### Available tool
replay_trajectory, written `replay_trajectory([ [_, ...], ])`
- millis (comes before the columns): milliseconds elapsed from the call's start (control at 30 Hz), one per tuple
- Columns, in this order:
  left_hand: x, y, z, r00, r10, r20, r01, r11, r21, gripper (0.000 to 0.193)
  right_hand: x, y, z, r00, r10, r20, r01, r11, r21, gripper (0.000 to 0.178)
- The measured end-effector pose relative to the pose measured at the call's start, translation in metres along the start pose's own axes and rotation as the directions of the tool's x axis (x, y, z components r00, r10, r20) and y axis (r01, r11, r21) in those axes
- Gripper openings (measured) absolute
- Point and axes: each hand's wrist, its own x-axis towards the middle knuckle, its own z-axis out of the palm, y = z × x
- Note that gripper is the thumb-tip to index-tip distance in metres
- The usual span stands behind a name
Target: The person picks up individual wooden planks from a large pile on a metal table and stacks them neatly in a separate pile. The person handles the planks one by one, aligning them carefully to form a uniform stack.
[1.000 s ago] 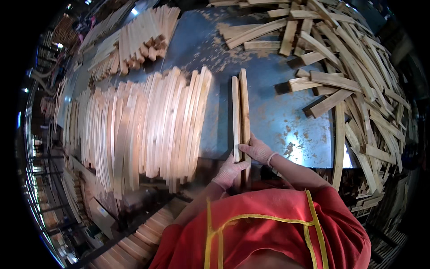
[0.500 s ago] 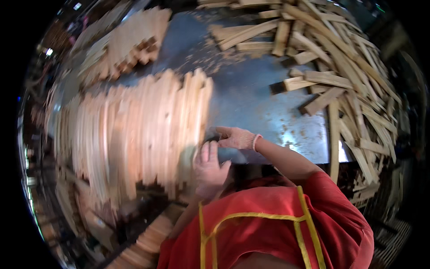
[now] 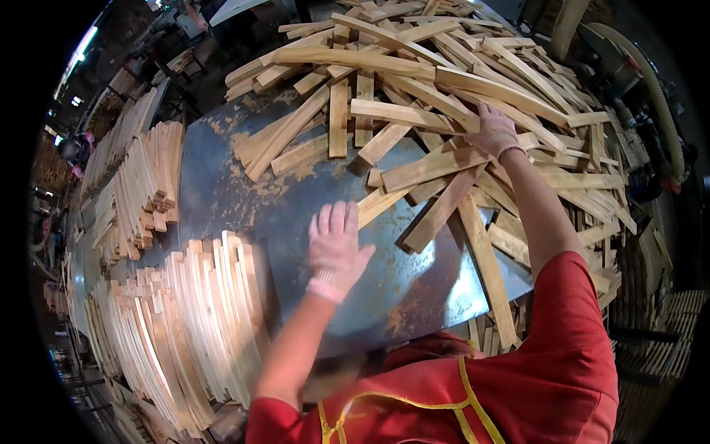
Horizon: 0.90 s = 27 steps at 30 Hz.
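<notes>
My left hand (image 3: 334,244), in a pale glove, is stretched flat over the metal tabletop (image 3: 296,211), fingers together and thumb apart. It holds nothing; beside its fingertips is the near end of a wooden strip (image 3: 381,205). My right hand (image 3: 494,135), gloved too, reaches into a loose heap of wooden strips (image 3: 518,89). Its fingers and thumb close about the end of one wooden strip (image 3: 414,115); the heap partly hides the grip. At the lower left, a row of strips (image 3: 214,311) lies side by side.
Another stacked bundle of strips (image 3: 151,177) lies at the far left. Sawdust is scattered over the table. One long strip (image 3: 484,270) juts past the table's near edge. A ribbed hose (image 3: 658,96) hangs at the far right.
My hands have parted from beside the aligned row. The right has moved far and right onto the heap; the left now lies over the tabletop. The view has swung right.
</notes>
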Motion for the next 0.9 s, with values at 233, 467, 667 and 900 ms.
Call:
replay_trajectory([
  [233,0.05,0.025,0.07,0.907,-0.182,0.38,0.098,0.968,0.229,0.093,0.014,0.04,0.044,0.955,-0.024,0.295,-0.013,0.993,0.12,0.09],
  [467,-0.089,-0.035,-0.045,0.963,-0.225,0.151,0.165,0.928,0.333,0.074,-0.14,0.079,0.024,0.93,-0.148,0.337,-0.18,0.616,0.767,0.051],
  [667,-0.27,-0.09,-0.039,0.805,-0.527,0.271,0.593,0.703,-0.393,0.088,-0.265,-0.024,0.051,0.89,-0.301,0.343,-0.329,0.101,0.939,0.04],
  [900,-0.36,-0.012,-0.01,0.543,-0.458,0.704,0.527,-0.467,-0.71,0.079,-0.426,-0.245,0.158,0.805,-0.501,0.319,-0.198,0.28,0.939,0.041],
])
